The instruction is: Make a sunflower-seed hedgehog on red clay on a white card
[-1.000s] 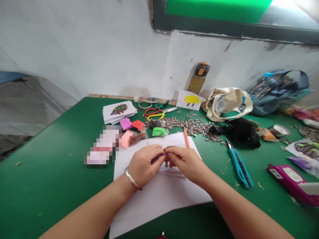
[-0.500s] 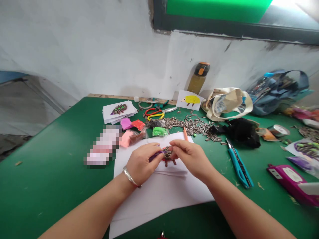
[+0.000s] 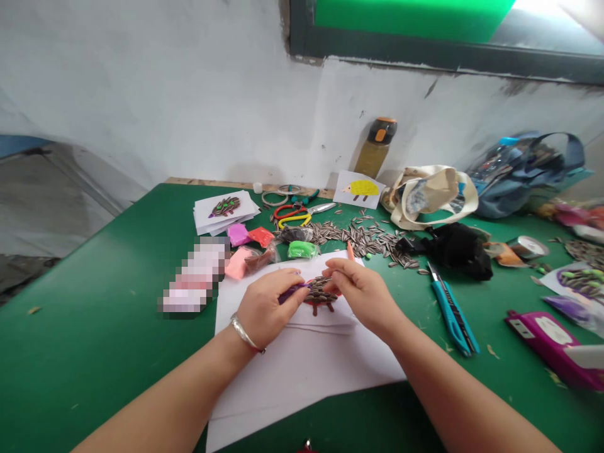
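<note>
My left hand [image 3: 271, 302] is closed around a purple packet [image 3: 291, 292] at the left side of a small card. On that card [image 3: 337, 322] is a hedgehog shape [image 3: 321, 290] covered with striped seeds, with a red edge and brown feet. My right hand [image 3: 356, 290] is over the right side of the shape, thumb and fingertips pinched together; whatever may be between them is too small to make out. Large white sheets [image 3: 283, 371] lie under the card.
Behind the card lie colored clay packets [image 3: 302, 250], loose seeds [image 3: 363, 239] and scissors [image 3: 302, 216]. A finished seed hedgehog card [image 3: 224, 207] is at back left. A teal cutter [image 3: 453, 314], black bag [image 3: 462, 251] and magenta device [image 3: 557, 346] are on the right.
My right hand has lifted slightly from the hedgehog and moved a little upward, so more seeds show. My left hand has shifted slightly left, still with the purple packet.
</note>
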A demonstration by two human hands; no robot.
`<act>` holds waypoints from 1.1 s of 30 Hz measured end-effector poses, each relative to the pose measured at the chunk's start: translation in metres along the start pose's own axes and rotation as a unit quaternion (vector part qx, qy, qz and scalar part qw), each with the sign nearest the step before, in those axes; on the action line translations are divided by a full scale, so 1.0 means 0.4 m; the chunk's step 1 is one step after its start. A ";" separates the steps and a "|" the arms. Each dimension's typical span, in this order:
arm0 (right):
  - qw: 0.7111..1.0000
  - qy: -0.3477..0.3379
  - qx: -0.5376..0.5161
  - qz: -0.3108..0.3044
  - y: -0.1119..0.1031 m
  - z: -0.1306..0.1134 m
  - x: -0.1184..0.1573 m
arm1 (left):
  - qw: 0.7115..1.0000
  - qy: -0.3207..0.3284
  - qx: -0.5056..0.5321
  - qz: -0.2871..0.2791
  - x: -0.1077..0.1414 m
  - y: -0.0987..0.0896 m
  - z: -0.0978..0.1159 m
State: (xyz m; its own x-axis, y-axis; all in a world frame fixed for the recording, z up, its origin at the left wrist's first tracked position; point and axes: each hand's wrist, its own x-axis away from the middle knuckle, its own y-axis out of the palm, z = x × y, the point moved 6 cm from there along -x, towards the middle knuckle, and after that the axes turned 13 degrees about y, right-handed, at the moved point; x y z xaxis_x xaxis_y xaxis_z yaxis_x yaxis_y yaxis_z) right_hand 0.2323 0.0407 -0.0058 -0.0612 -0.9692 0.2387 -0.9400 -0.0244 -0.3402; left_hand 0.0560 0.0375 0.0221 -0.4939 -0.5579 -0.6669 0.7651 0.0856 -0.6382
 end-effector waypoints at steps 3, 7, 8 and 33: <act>1.000 0.011 0.018 -0.010 -0.002 -0.002 0.001 | 1.000 -0.008 0.002 0.002 0.000 0.000 -0.005; 0.996 -0.013 0.083 0.036 -0.021 -0.021 0.008 | 1.000 -0.011 0.001 0.006 0.001 0.000 -0.006; 0.996 -0.020 0.081 0.042 -0.023 -0.024 0.008 | 1.000 -0.011 0.001 0.007 0.002 0.000 -0.006; 0.989 -0.039 0.131 0.050 -0.033 -0.020 0.005 | 1.000 -0.023 0.001 0.011 0.000 0.001 -0.020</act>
State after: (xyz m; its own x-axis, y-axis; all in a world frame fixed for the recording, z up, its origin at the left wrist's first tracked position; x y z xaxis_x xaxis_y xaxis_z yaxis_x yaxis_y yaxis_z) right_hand 0.2419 0.0409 0.0063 -0.1133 -0.9857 0.1251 -0.8109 0.0190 -0.5849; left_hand 0.0529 0.0440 0.0189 -0.4572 -0.5925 -0.6633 0.7766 0.0976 -0.6224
